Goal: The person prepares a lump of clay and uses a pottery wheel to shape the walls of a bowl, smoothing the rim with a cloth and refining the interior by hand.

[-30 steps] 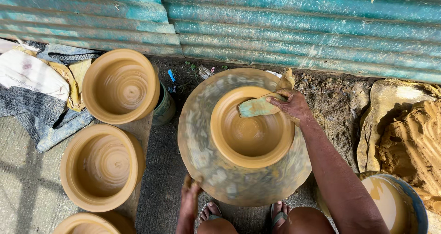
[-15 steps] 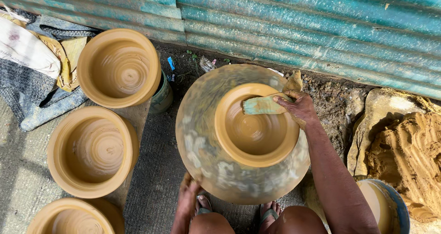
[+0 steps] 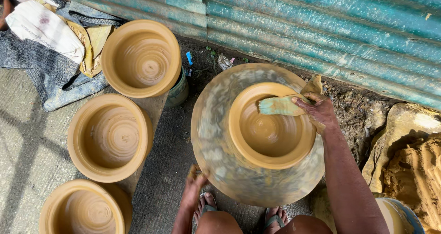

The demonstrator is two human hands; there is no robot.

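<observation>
The wet tan clay bowl [image 3: 272, 126] sits centred on the blurred round potter's wheel [image 3: 220, 169], where the right hand [image 3: 319, 110] has its fingers closed on a greenish flat scraper [image 3: 280, 106] laid across the bowl's far rim. The left hand [image 3: 194, 188] touches the wheel's near-left edge, fingers loosely curled. Three finished tan clay bowls [image 3: 110, 137] stand in a row at left, and a lump of raw brown clay [image 3: 413, 169] lies right, below the teal corrugated metal wall [image 3: 321, 27].
</observation>
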